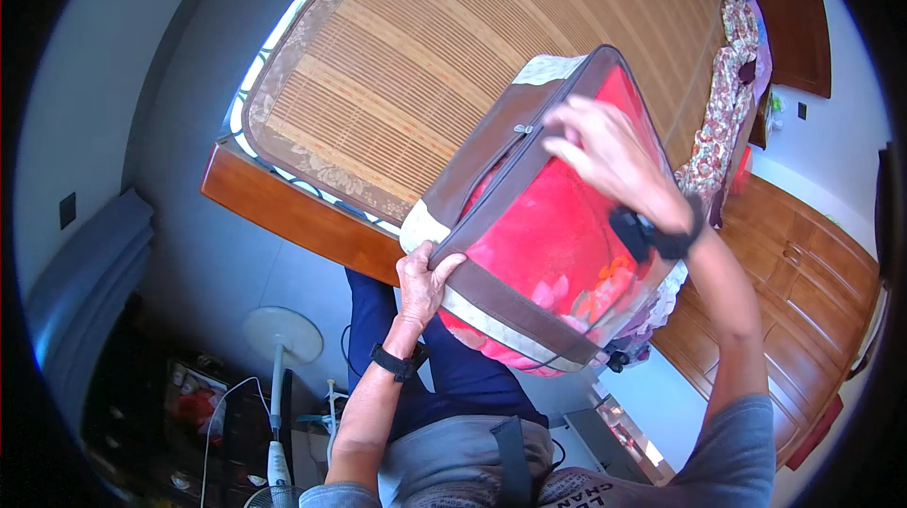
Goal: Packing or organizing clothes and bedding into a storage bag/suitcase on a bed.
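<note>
A storage bag [489, 224] with brown fabric trim, white patterned corners and a clear plastic side stands tilted at the bed's edge. Red plush bedding [528, 246] with a floral pattern shows through the plastic. My left hand [421, 285] grips the bag's near left corner, thumb over the brown edging. Motion blurs my right hand [602, 146], which is over the plastic side by the zipped edge. Its thumb and fingers are apart, with nothing visible between them. A metal zipper pull [523, 129] lies just left of those fingertips. Below it, the zipper gapes and shows red fabric.
A bamboo-style mat [397, 83] covers the bed, whose wooden frame [305, 214] borders the near side. Crumpled floral fabric [708, 139] lies along the right. A wooden panelled surface [779, 295] is further right. At lower left stands a fan [278, 394] with a cord.
</note>
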A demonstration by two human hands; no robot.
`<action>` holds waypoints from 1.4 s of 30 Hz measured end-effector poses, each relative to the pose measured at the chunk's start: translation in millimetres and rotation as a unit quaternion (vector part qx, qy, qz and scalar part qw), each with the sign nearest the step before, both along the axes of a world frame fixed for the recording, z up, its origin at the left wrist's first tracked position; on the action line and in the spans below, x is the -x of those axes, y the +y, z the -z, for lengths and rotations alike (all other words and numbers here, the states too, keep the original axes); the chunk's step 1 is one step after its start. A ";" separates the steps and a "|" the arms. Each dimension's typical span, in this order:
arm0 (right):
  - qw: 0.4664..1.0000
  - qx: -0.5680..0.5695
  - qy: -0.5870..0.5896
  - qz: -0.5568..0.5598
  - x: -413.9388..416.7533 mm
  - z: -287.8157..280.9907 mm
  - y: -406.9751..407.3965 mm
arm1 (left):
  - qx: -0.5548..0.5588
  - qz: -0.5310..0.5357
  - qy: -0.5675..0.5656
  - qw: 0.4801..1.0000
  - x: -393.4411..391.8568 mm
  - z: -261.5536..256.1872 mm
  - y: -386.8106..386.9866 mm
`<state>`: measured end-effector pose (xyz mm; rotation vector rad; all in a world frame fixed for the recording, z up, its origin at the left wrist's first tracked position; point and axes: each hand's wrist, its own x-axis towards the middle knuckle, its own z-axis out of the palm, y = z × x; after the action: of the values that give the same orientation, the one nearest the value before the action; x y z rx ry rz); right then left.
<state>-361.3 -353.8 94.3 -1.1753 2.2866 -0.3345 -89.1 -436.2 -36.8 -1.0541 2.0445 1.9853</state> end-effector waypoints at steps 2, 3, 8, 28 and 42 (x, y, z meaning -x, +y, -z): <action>0.999 -0.018 0.036 -0.032 17.0 48.8 -0.7 | -0.007 0.003 0.004 1.000 4.9 -0.8 4.2; 0.996 -0.076 0.028 -0.044 21.7 65.8 -6.3 | -0.002 0.000 0.015 1.000 6.8 -2.3 5.0; 0.920 -0.360 -0.138 -0.064 44.1 69.9 -64.3 | 0.009 -0.019 0.029 0.999 -3.7 8.0 6.3; 0.874 -0.463 -0.087 -0.118 39.4 62.8 -65.8 | 0.030 -0.025 0.051 0.998 -0.6 -2.1 1.4; 0.902 -0.413 -0.125 0.007 39.3 61.8 -63.8 | 0.026 -0.021 0.043 0.998 -4.8 1.5 3.3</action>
<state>-400.7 -417.6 32.5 -0.6218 1.8763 0.4342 -84.4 -433.0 -38.3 -1.0476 2.1455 2.0439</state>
